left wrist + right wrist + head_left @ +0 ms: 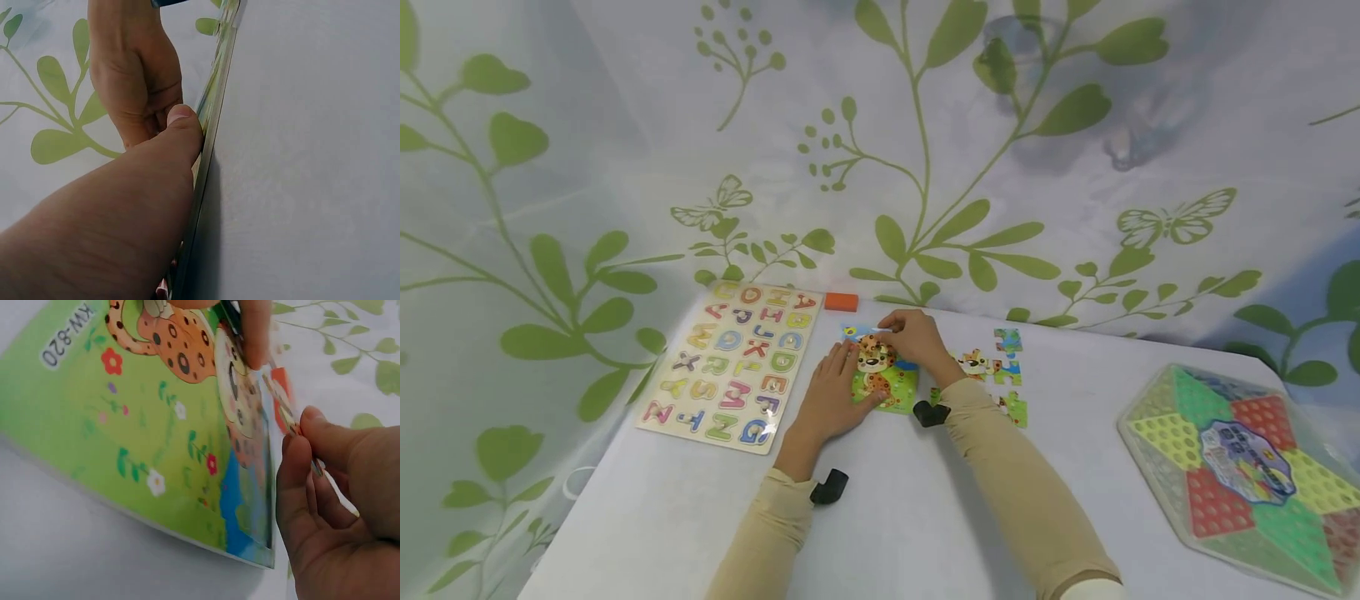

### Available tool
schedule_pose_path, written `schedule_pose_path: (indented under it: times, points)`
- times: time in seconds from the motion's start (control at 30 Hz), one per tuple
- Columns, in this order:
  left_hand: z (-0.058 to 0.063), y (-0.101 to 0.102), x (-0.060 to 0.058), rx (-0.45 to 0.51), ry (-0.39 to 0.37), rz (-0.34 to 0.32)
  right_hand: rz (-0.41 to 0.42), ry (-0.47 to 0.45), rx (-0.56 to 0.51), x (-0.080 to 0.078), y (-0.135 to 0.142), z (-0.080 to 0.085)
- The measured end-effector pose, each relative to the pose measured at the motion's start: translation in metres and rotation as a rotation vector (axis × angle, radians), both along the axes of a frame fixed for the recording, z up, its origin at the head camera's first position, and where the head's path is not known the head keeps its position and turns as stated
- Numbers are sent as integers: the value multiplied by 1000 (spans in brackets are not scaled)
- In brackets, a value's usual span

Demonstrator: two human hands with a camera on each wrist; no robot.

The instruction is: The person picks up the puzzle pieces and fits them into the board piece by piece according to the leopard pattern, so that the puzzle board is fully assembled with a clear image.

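A leopard picture puzzle board (901, 398) lies on the white table, its green meadow and a printed "KW-820" showing in the right wrist view. My left hand (833, 398) rests along the board's left side with fingers extended over it and the thumb (184, 128) at its near edge. Over the board's upper right part, my right hand (337, 481) pinches a thin puzzle piece (282, 406) between thumb and fingers, held on edge. Several loose puzzle pieces (1008, 339) are spread to the right of the board, some behind the right forearm.
A wooden alphabet board (702, 390) with coloured letters lies at the left. An orange block (841, 302) sits near the back edge, against a leaf-patterned curtain (820, 233). At the right is a hexagonal game board (1247, 467) with coloured, dimpled triangles.
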State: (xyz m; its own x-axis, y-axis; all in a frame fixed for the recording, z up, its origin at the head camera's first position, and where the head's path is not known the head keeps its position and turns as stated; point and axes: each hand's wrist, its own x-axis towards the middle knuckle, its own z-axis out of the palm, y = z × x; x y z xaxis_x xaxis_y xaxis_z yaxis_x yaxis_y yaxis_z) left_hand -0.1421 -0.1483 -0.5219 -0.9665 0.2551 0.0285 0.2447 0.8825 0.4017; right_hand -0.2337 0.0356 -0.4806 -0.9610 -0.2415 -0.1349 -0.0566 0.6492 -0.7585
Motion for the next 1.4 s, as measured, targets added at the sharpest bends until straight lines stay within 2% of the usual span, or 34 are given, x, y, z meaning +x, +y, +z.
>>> schedule_pose_path:
  times: [0.13,0.33,0.67,1.03,1.13,1.23,1.3,1.4]
  points:
    - [-1,1,0,1,12,-10,-34,35,61,0,-5,-3]
    - [1,2,1,-4,23,-11,-42,70,91,2,-13,-3]
    - [6,5,3,-14,31,-16,-60,54,230,5,-20,9]
    - [6,4,1,-28,9,5,-33,84,294,6,-20,8]
    - [5,3,1,-38,-2,13,-3,89,278,6,-15,8]
    - [4,4,1,-31,-22,16,21,93,202,5,0,6]
    - [4,4,1,-23,-29,17,18,80,132,4,17,5]
    - [2,4,0,-39,-35,23,-31,46,48,4,53,6]
